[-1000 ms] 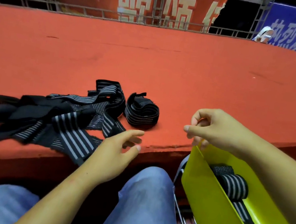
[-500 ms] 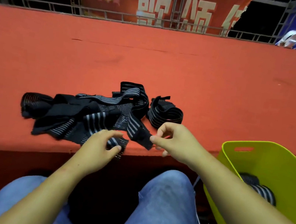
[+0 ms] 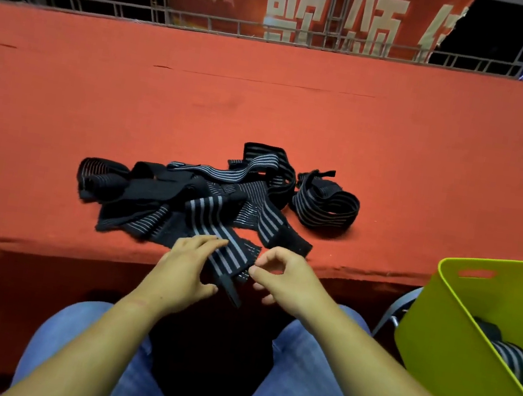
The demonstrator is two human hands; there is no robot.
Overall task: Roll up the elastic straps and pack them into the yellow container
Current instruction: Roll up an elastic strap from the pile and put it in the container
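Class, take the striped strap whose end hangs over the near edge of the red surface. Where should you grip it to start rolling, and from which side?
Pinch the dark tip of the strap where it overhangs the red surface, coming from the near side. That end is free and flat, with room beneath; its far part runs into the pile.

Wide red felt-covered platform (image 3: 268, 103) out front; behind it, a grey metal truss rail (image 3: 212, 24) before a red banner with pale characters (image 3: 317, 8).

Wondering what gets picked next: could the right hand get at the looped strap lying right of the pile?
Probably yes: the looped strap lies in the open just beyond the right hand, with nothing on top of it.
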